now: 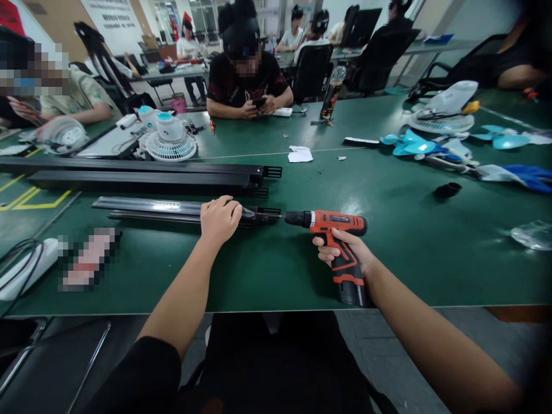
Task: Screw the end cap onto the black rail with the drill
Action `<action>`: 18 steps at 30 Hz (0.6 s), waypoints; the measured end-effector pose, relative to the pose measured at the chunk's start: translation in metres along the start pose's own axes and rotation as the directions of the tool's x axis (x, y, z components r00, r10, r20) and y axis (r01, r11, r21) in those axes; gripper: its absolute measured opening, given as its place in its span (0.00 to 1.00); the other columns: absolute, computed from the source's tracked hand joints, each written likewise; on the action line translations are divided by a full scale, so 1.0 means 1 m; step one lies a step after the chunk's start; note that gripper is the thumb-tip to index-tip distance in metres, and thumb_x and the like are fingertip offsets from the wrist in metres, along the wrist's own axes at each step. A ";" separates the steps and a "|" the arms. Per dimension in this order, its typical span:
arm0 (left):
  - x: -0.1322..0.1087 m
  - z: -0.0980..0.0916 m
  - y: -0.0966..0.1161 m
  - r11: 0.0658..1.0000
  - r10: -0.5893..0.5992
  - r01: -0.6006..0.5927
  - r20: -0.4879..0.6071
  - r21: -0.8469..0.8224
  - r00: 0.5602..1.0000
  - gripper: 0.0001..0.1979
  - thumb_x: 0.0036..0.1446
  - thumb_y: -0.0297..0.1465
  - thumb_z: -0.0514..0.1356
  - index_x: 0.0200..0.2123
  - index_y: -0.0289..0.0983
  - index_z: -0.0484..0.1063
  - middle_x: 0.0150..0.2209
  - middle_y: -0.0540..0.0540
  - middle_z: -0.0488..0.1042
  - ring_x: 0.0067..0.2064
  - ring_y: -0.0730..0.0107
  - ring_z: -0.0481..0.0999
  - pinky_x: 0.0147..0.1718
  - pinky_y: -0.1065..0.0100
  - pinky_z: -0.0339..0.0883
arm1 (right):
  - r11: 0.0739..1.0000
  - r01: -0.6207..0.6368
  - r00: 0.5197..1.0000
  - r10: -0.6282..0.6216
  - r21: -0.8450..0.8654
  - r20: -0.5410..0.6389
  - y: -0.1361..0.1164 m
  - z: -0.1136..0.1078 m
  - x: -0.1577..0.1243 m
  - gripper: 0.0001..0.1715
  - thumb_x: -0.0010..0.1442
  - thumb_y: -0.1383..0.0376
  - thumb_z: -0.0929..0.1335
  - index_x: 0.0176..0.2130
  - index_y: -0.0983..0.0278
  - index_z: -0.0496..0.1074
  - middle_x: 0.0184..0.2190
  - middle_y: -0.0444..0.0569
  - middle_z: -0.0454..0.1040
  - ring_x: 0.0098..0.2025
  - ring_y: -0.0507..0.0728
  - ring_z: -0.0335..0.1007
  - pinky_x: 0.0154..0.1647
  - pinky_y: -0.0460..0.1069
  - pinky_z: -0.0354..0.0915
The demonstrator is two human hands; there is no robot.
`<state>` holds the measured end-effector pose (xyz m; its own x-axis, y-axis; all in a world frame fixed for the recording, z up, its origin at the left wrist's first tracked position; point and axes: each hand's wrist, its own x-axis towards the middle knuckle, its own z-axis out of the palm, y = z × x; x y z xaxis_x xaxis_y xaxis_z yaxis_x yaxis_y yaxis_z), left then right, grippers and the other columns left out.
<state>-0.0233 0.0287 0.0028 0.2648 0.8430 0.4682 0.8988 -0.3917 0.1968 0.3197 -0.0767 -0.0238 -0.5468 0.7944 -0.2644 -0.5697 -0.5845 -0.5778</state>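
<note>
Head view: your right hand's fingers wrap tightly round the orange-and-black drill's grip, aimed at the black rail's end on the green counter. Your left hand's fingers bend over that rail; you can't tell how tightly. Writing on the wall banner is illegible.

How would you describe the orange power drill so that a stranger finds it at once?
At the near edge of the green table, the bare right hand grips the orange and black, gun-shaped power drill. Unlike the straight black bars left of it, its body is orange.
</note>
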 end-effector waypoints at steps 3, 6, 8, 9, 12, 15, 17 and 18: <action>0.000 0.000 -0.001 1.000 0.003 -0.003 0.013 -0.003 1.000 0.19 0.71 0.38 0.50 0.44 0.44 0.82 0.53 0.43 0.81 0.52 0.48 0.78 0.52 0.49 0.60 | 1.000 -0.006 1.000 0.006 0.001 0.000 0.000 0.002 0.000 0.17 0.59 0.58 0.76 0.40 0.65 0.71 0.26 0.44 0.68 0.23 0.49 0.57 0.23 0.44 0.67; 0.001 -0.002 -0.002 1.000 0.010 -0.009 0.035 -0.006 0.999 0.20 0.71 0.39 0.50 0.44 0.45 0.82 0.47 0.44 0.83 0.50 0.49 0.80 0.50 0.51 0.60 | 1.000 0.014 1.000 -0.014 -0.009 -0.015 -0.001 0.005 -0.001 0.17 0.59 0.58 0.76 0.41 0.65 0.71 0.26 0.44 0.69 0.23 0.49 0.57 0.22 0.44 0.67; 0.001 -0.003 -0.002 1.000 0.021 -0.021 0.043 0.004 0.999 0.20 0.71 0.39 0.49 0.44 0.45 0.83 0.45 0.44 0.84 0.49 0.50 0.80 0.50 0.51 0.61 | 1.000 0.019 1.000 -0.019 -0.022 -0.021 -0.002 0.007 -0.002 0.16 0.60 0.59 0.75 0.42 0.64 0.71 0.26 0.43 0.69 0.23 0.49 0.57 0.22 0.44 0.67; 0.001 -0.003 -0.002 1.000 0.026 -0.027 0.042 0.009 0.999 0.21 0.71 0.38 0.49 0.43 0.45 0.83 0.45 0.44 0.84 0.49 0.50 0.80 0.50 0.51 0.61 | 0.999 0.018 1.000 -0.019 -0.027 -0.021 -0.002 0.008 -0.002 0.16 0.60 0.59 0.75 0.42 0.63 0.70 0.25 0.43 0.69 0.23 0.50 0.58 0.22 0.44 0.67; 0.000 -0.002 -0.002 0.999 0.043 -0.044 0.038 0.014 0.998 0.22 0.72 0.38 0.48 0.45 0.43 0.83 0.45 0.43 0.84 0.49 0.50 0.81 0.54 0.50 0.61 | 1.000 0.012 1.000 -0.012 -0.024 -0.017 -0.002 0.008 -0.002 0.16 0.60 0.59 0.76 0.42 0.64 0.70 0.26 0.44 0.70 0.23 0.49 0.58 0.22 0.43 0.67; -0.001 0.000 -0.001 0.998 0.051 -0.052 0.029 0.024 0.998 0.23 0.72 0.38 0.46 0.50 0.40 0.82 0.49 0.41 0.83 0.55 0.49 0.79 0.58 0.49 0.61 | 1.000 0.018 0.999 -0.019 -0.007 -0.036 -0.001 0.008 -0.001 0.16 0.59 0.60 0.76 0.42 0.64 0.70 0.29 0.46 0.72 0.23 0.49 0.59 0.22 0.44 0.68; -0.002 0.001 0.000 0.998 0.047 -0.048 0.030 0.027 0.998 0.24 0.73 0.38 0.45 0.53 0.39 0.80 0.52 0.40 0.82 0.59 0.50 0.77 0.60 0.49 0.62 | 0.999 0.050 0.997 -0.049 0.007 -0.059 0.000 0.009 -0.001 0.16 0.59 0.61 0.75 0.43 0.63 0.70 0.32 0.46 0.73 0.22 0.48 0.57 0.23 0.44 0.70; -0.003 0.000 0.001 0.999 0.044 -0.045 0.033 0.028 0.998 0.25 0.73 0.38 0.45 0.54 0.38 0.80 0.54 0.40 0.82 0.60 0.50 0.76 0.61 0.49 0.62 | 0.998 0.062 0.996 -0.061 0.012 -0.070 0.001 0.009 -0.001 0.16 0.59 0.61 0.75 0.44 0.63 0.70 0.32 0.46 0.74 0.21 0.47 0.57 0.23 0.45 0.70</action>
<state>-0.0234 0.0262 0.0013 0.3153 0.8369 0.4474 0.8955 -0.4185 0.1518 0.3145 -0.0796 -0.0166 -0.4671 0.8381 -0.2818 -0.6097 -0.5361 -0.5838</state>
